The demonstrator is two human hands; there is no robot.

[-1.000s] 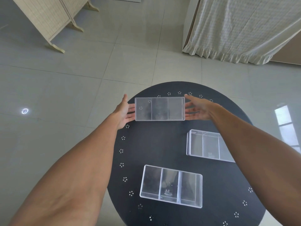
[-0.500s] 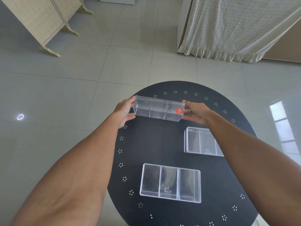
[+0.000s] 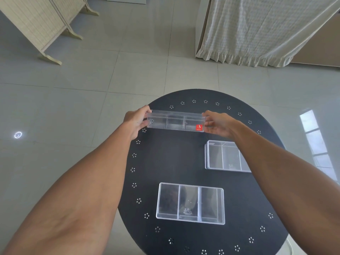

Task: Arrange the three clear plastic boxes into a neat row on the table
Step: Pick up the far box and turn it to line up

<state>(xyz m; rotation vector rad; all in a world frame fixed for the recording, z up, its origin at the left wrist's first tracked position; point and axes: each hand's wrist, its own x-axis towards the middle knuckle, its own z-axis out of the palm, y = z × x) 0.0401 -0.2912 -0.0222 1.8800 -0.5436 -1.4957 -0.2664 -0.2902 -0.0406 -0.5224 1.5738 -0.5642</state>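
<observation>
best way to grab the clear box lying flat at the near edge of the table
Take the near clear plastic three-compartment box by its two short end walls, one hand from each side. It lies flat, open side up, long axis left to right on the round black table, with bare space around it.

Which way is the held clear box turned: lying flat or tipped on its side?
Tipped: the held box shows its long side wall and red sticker.

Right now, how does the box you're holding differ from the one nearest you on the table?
The held box is gripped at its ends by the left hand and right hand; the near box lies untouched on the table. The held box shows its side wall; the near box lies flat, its compartments facing the camera. Only the held box shows a red sticker. Both are clear, with three compartments.
</observation>
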